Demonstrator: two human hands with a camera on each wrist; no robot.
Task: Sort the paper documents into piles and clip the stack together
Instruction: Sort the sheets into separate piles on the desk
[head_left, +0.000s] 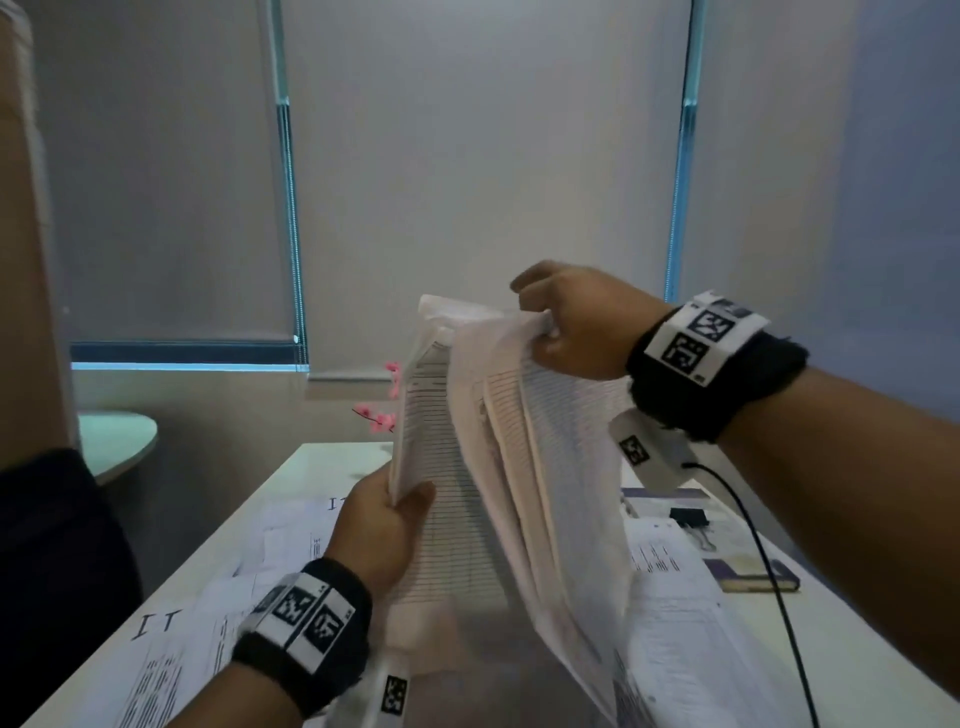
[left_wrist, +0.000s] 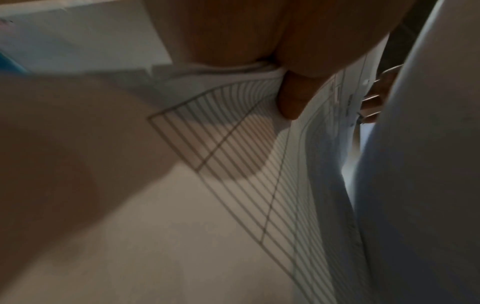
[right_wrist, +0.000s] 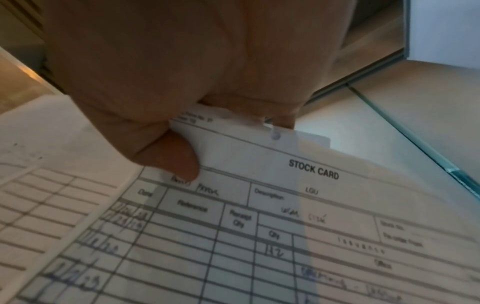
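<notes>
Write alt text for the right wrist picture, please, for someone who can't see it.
A right hand pinches the top edge of a ruled paper form headed "STOCK CARD", thumb on its printed face. Handwritten entries fill some rows, and another ruled sheet lies at left.

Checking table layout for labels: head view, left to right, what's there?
Loose printed sheets → left hand → held stack of ruled forms → right hand → black binder clip → dark notebook.
</notes>
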